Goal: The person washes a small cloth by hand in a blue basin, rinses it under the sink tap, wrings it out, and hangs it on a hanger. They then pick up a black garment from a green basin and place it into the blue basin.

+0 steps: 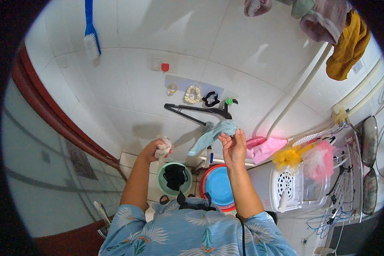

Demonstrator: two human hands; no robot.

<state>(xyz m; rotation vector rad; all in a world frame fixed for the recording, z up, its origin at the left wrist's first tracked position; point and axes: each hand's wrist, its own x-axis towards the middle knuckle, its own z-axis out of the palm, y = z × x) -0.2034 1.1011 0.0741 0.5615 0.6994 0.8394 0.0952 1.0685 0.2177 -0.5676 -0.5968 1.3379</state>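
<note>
Bunched pale cloth is gripped in my left hand, above a light green basin that has black fabric in it. My right hand is raised at a light blue-green cloth, its fingers on the right end while the other end droops to the left. This cloth lies over the lower part of a black hanger by the tiled wall. A green band is wound around the hanger's hook. Whether the cloth is fastened to the hanger cannot be seen.
Red and blue basins stand below my right forearm. At right are a white plastic appliance, mesh bath puffs, pink striped cloth and wire hangers. Socks hang at upper right. A blue brush hangs at upper left.
</note>
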